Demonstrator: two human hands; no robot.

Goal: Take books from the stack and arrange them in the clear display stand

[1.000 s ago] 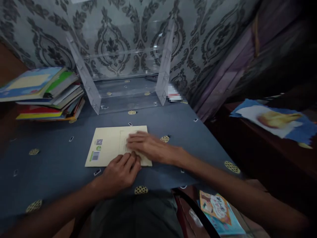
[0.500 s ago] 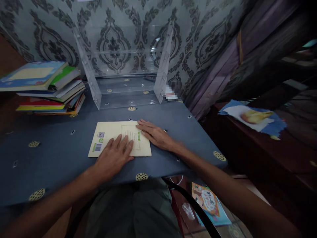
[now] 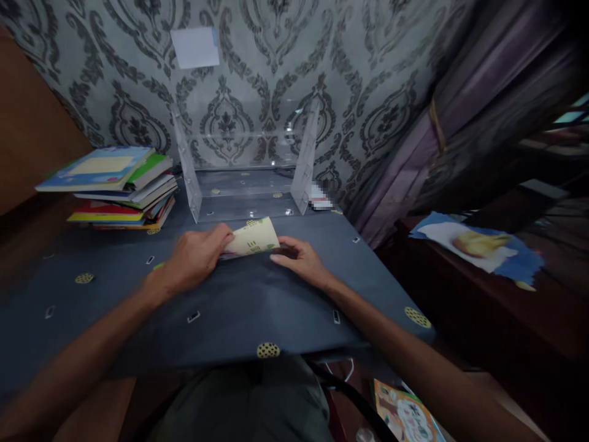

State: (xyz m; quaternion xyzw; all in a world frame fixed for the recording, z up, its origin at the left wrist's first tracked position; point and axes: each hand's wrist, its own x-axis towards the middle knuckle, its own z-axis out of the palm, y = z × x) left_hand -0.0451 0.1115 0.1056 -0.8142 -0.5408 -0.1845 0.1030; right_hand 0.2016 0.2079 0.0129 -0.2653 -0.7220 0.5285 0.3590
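The cream-coloured booklet (image 3: 254, 237) is raised off the blue tablecloth, its cover curved and seen at a steep angle. My left hand (image 3: 197, 255) grips its left end, fingers wrapped over the edge. At the booklet's right end is my right hand (image 3: 301, 261), thumb and fingers apart around the corner; whether the fingertips touch it is hard to tell. Behind the booklet stands a clear acrylic rack (image 3: 304, 162) with no books in it.
A stack of books (image 3: 124, 184) lies at the table's back left. Beyond the table's right edge, a dark red surface (image 3: 464, 288) holds a blue and white wrapper (image 3: 483, 242) with something yellow on it. An orange booklet (image 3: 407, 414) lies below.
The booklet has gone from lying flat under both hands to being lifted and curved. My left hand has closed on its left end. The camera view has tilted upward.
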